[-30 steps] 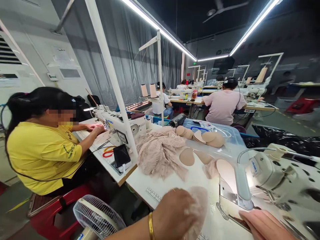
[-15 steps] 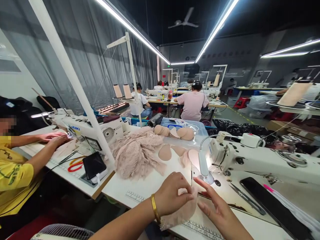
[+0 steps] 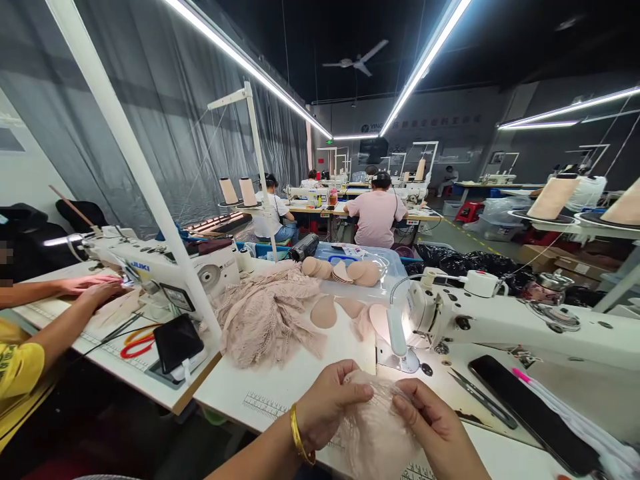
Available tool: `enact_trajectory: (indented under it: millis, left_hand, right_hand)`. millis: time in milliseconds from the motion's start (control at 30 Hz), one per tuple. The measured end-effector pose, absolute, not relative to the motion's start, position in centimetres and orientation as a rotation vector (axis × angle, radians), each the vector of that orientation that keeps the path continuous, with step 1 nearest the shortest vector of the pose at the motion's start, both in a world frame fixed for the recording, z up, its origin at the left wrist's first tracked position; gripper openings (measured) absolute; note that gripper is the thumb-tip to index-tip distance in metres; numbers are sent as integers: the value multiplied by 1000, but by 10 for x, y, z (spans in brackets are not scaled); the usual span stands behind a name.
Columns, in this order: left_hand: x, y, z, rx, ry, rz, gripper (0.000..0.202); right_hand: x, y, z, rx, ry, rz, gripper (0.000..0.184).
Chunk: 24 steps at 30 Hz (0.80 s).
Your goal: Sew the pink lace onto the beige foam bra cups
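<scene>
Between my two hands hangs a pale beige lace fabric piece [image 3: 377, 427], over the front edge of the sewing table. My left hand [image 3: 333, 403], with a gold bangle at the wrist, pinches its upper left part between thumb and fingers. On the other side my right hand [image 3: 433, 417] grips the upper right part the same way. Just beyond my hands is the lit needle area of a sewing machine [image 3: 480, 313]. A heap of beige lace [image 3: 270, 313] lies to the left, beside a rounded beige pad [image 3: 324, 312].
Tweezers [image 3: 483, 400] and a black phone [image 3: 530, 413] lie on the right. Stacked beige pads [image 3: 363, 272] rest on a clear plastic box [image 3: 395, 260] at the back. At left, a co-worker's hands [image 3: 95, 287] work at another machine [image 3: 145, 267].
My hands have come together on the lace piece, and the right hand, open before, now grips it. The piece has been lifted and turned, and the view has shifted slightly.
</scene>
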State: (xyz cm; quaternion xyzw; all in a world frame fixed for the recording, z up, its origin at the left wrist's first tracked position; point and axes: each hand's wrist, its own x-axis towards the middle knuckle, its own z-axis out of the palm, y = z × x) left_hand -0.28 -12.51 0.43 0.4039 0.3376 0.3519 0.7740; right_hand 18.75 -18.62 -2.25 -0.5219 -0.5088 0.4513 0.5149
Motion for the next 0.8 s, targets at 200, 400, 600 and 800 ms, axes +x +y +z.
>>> enact_trajectory:
  millis: [200, 400, 600, 800]
  left_hand:
    - [1, -131, -8, 936, 664, 902, 69]
    - [-25, -74, -8, 2076, 1162, 547, 42]
    - [-38, 15, 0, 2283, 1494, 517, 33]
    - [-35, 27, 4, 2208, 1485, 606, 22]
  right_hand:
    - [190, -179, -34, -1311, -1202, 934, 57]
    - [198, -157, -53, -1356, -1084, 1037, 56]
    - [200, -145, -68, -1403, -1203, 1028, 55]
    - [204, -146, -62, -1374, -1047, 1124, 52]
